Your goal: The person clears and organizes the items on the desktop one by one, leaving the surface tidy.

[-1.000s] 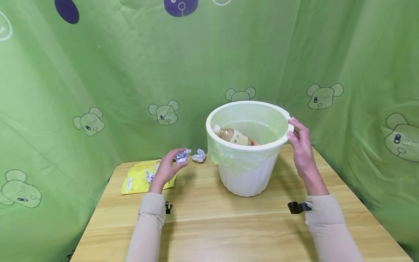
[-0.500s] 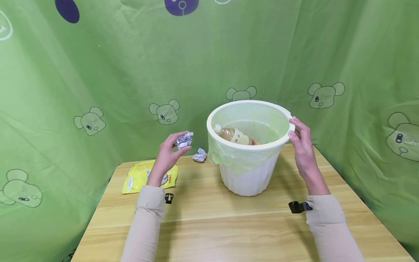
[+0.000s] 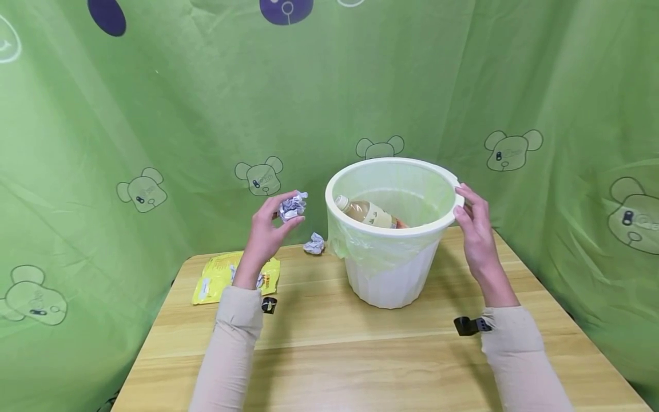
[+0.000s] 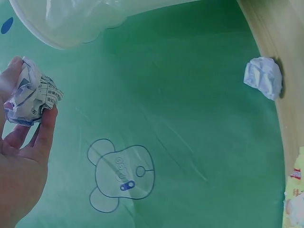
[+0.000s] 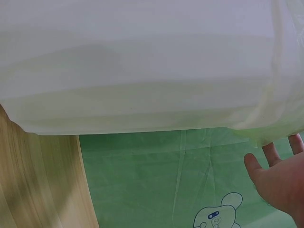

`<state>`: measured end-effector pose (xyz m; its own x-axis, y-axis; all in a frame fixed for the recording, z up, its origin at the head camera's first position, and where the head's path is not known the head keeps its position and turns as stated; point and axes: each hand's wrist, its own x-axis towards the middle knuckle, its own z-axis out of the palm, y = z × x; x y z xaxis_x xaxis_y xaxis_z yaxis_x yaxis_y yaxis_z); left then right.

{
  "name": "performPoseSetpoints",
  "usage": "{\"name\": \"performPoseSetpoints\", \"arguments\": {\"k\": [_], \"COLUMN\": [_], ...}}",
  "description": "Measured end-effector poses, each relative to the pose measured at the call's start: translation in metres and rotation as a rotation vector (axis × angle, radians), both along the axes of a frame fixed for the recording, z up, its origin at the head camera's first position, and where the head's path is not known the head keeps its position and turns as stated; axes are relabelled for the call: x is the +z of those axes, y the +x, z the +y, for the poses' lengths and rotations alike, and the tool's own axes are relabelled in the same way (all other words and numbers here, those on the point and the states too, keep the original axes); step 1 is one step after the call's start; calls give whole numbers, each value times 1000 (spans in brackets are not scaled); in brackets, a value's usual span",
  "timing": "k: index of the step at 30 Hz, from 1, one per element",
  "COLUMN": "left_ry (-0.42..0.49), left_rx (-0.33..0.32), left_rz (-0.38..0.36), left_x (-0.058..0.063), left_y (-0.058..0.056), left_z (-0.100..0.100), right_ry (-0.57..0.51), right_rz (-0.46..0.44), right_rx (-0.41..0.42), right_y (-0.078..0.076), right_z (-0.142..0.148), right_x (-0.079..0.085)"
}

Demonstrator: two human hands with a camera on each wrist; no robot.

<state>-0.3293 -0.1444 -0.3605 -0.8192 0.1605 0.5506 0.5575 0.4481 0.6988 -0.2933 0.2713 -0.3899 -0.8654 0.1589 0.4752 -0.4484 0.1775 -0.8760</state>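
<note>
A crumpled paper ball [image 3: 292, 207] is pinched between thumb and fingers of my left hand [image 3: 265, 232], raised above the table to the left of the bin. In the left wrist view the held paper ball [image 4: 33, 97] shows printed characters. My right hand [image 3: 476, 232] grips the right rim of a white trash can [image 3: 388, 286], which stands upright with a pale green plastic liner [image 3: 360, 246] folded over its rim. Inside the can leans a capped bottle of brownish drink [image 3: 365, 213], with something orange-red beside it, partly hidden.
Another crumpled paper ball [image 3: 314, 244] lies at the table's back edge, left of the can. A yellow packet [image 3: 218, 277] lies on the wooden table [image 3: 329, 372] at back left, with crumpled paper on it partly behind my left wrist. A green curtain [image 3: 206, 103] surrounds the table.
My left hand has lifted the paper ball up from near the table and slightly to the right. The right hand and the trash can have stayed in place.
</note>
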Motion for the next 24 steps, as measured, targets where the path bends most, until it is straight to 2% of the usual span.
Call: {"name": "performPoseSetpoints", "arguments": {"k": [10,19,24], "left_ry": [28,71,81], "left_rx": [-9,-17,-30], "left_rz": [44,64,92], "left_x": [14,19,26], "left_y": [4,7,8], "left_z": [6,8,13], "right_ry": [26,8,8], "right_rz": [6,14,6], "right_rx": [-15,8,2], "right_y": [1,-3,-1], "right_z": [-1,-1,1], "right_x": [-1,-1,-2]}}
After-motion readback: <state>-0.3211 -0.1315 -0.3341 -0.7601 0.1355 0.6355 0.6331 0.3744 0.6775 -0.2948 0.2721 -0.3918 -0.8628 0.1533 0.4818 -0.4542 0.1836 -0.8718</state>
